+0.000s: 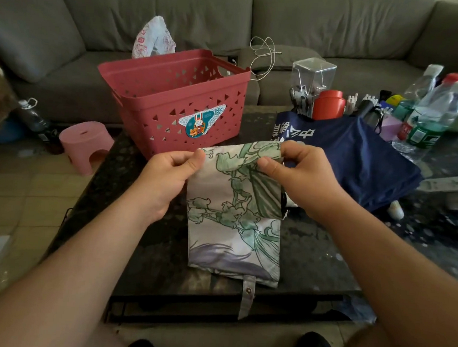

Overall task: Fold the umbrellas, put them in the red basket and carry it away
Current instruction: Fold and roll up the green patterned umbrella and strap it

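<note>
Both hands pinch the floral umbrella [235,217] canopy's far edge, folding it.
Left hand [167,174], right hand [301,176]; next, probably roll and strap it; red basket [173,100] waits empty.

A pale umbrella [237,215] with green floral print (lilac near the hem), a navy umbrella [360,159], a red basket [173,97].

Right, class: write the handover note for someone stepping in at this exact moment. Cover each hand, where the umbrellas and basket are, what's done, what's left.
Left hand: pinching the far left corner of the floral umbrella.
Right hand: gripping its far right edge.
The floral umbrella lies flattened on the dark table, its snap strap hanging loose over the near edge.
The navy umbrella lies loose to the right.
The red basket stands behind, with nothing visible inside.
Done: floral canopy partly folded.
Left: roll and strap it, fold the navy one, load both, carry the basket away.
</note>
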Demonstrator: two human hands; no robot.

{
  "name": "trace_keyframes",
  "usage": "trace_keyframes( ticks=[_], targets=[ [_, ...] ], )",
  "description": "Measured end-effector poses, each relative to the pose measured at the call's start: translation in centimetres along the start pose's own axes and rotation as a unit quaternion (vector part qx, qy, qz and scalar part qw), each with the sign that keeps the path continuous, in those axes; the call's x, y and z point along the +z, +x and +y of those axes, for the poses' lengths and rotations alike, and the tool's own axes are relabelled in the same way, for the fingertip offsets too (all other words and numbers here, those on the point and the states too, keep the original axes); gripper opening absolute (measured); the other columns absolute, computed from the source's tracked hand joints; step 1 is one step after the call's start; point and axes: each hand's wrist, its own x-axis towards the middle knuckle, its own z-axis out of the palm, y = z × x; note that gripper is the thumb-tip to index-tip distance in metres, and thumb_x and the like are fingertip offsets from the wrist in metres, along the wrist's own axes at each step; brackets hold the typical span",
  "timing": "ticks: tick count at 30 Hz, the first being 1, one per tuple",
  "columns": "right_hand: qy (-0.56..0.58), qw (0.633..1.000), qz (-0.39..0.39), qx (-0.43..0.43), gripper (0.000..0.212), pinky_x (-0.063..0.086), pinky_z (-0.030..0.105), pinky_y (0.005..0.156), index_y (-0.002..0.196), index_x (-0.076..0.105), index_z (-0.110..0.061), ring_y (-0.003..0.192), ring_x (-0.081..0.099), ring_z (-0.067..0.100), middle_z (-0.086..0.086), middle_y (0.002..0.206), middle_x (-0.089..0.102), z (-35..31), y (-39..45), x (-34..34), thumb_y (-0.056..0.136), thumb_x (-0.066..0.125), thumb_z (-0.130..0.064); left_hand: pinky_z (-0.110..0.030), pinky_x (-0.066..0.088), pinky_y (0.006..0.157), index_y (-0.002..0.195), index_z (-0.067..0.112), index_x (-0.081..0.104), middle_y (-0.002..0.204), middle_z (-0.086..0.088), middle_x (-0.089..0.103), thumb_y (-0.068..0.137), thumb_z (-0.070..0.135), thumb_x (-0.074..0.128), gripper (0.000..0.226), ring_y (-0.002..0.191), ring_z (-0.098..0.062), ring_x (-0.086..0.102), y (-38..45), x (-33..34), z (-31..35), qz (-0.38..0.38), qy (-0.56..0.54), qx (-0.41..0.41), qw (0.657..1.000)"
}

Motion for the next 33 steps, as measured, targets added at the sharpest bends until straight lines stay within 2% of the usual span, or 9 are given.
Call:
trace_keyframes(
  ticks=[4, 6, 9, 13, 17, 21, 24, 28, 33],
  targets=[
    [-0.033, 0.999, 0.027, -0.015, 0.025, 0.057, 0.045, 0.077, 0.075, 0.071, -0.02, 0.075, 0.055, 0.013, 0.014, 0.079, 0.062, -0.3, 0.2, 0.0, 0.085, 0.084, -0.038, -0.041, 0.056, 0.102, 0.097, 0.019, 0.084, 0.106, -0.005, 0.081, 0.093, 0.021, 0.076, 0.009, 0.106, -0.02, 0.073, 0.5, -0.7, -0.1, 0.002, 0.024, 0.031, 0.999],
    [-0.047, 0.998, 0.031, -0.024, 0.026, 0.051, 0.037, 0.07, 0.068, 0.067, -0.026, 0.071, 0.051, 0.01, 0.004, 0.075, 0.055, -0.3, 0.3, 0.0, 0.088, 0.084, -0.031, -0.043, 0.053, 0.103, 0.111, 0.021, 0.081, 0.111, -0.001, 0.08, 0.096, 0.022, 0.074, 0.016, 0.113, -0.022, 0.071, 0.5, -1.3, 0.1, -0.017, 0.037, 0.007, 0.999],
    [-0.083, 0.995, 0.027, -0.038, 0.029, 0.055, 0.043, 0.076, 0.076, 0.071, -0.01, 0.076, 0.059, 0.025, 0.016, 0.085, 0.062, -0.1, 0.4, 0.0, 0.087, 0.084, -0.033, -0.036, 0.046, 0.087, 0.122, 0.031, 0.075, 0.109, 0.005, 0.081, 0.098, 0.021, 0.072, 0.026, 0.104, -0.013, 0.07, 0.3, -1.9, 0.6, -0.045, 0.09, -0.016, 0.995],
    [-0.118, 0.992, 0.039, -0.035, 0.029, 0.044, 0.016, 0.079, 0.062, 0.068, -0.044, 0.083, 0.053, 0.001, -0.006, 0.089, 0.055, -0.5, 0.4, -0.3, 0.087, 0.081, -0.037, -0.037, 0.042, 0.084, 0.11, 0.033, 0.078, 0.097, 0.009, 0.079, 0.096, 0.017, 0.074, 0.021, 0.096, -0.011, 0.066, 0.4, -1.5, 0.6, 0.019, 0.031, -0.013, 0.999],
    [-0.128, 0.988, 0.068, -0.05, 0.035, 0.047, 0.033, 0.099, 0.068, 0.07, -0.032, 0.112, 0.055, 0.009, -0.004, 0.109, 0.056, -0.6, 0.4, -0.5, 0.101, 0.062, -0.042, -0.029, 0.05, 0.087, 0.117, 0.03, 0.075, 0.096, 0.006, 0.078, 0.095, 0.008, 0.074, 0.032, 0.092, -0.009, 0.068, 0.6, -1.1, 0.0, 0.017, -0.017, 0.012, 1.0],
    [-0.145, 0.988, -0.005, -0.052, 0.017, 0.04, 0.03, 0.108, 0.086, 0.072, -0.051, 0.142, 0.041, 0.018, -0.018, 0.15, 0.046, -0.8, 0.2, -1.5, 0.082, 0.072, -0.068, -0.025, 0.056, 0.096, 0.121, 0.032, 0.073, 0.101, -0.003, 0.077, 0.09, -0.007, 0.072, 0.05, 0.097, -0.012, 0.068, 0.5, -2.0, -0.1, -0.033, 0.004, 0.069, 0.997],
    [-0.235, 0.965, -0.058, -0.103, 0.05, 0.026, 0.035, 0.111, 0.09, 0.075, -0.026, 0.147, 0.026, 0.022, -0.025, 0.16, 0.035, -0.3, -0.2, -1.6, 0.067, 0.078, -0.071, -0.03, 0.055, 0.092, 0.105, 0.036, 0.081, 0.101, -0.004, 0.074, 0.087, -0.006, 0.076, 0.047, 0.094, -0.017, 0.062, 0.5, -2.1, -0.4, -0.026, 0.05, 0.103, 0.993],
    [-0.233, 0.962, -0.016, -0.142, 0.041, 0.039, 0.04, 0.109, 0.072, 0.072, -0.009, 0.132, 0.043, 0.015, -0.035, 0.131, 0.059, -0.1, -0.1, -0.6, 0.076, 0.085, -0.048, -0.02, 0.057, 0.08, 0.102, 0.028, 0.079, 0.091, 0.006, 0.074, 0.085, -0.007, 0.078, 0.039, 0.085, -0.007, 0.064, 0.4, -2.0, -0.4, 0.007, 0.041, 0.114, 0.993],
    [-0.098, 0.992, 0.008, -0.078, 0.01, 0.058, 0.043, 0.094, 0.086, 0.081, -0.026, 0.1, 0.072, 0.009, -0.017, 0.096, 0.077, 0.2, -0.3, -0.8, 0.08, 0.09, -0.024, -0.013, 0.054, 0.075, 0.104, 0.024, 0.077, 0.092, 0.0, 0.069, 0.088, -0.004, 0.076, 0.032, 0.08, -0.002, 0.063, 0.1, -2.0, 0.0, 0.008, 0.035, 0.086, 0.996]
  ],
)
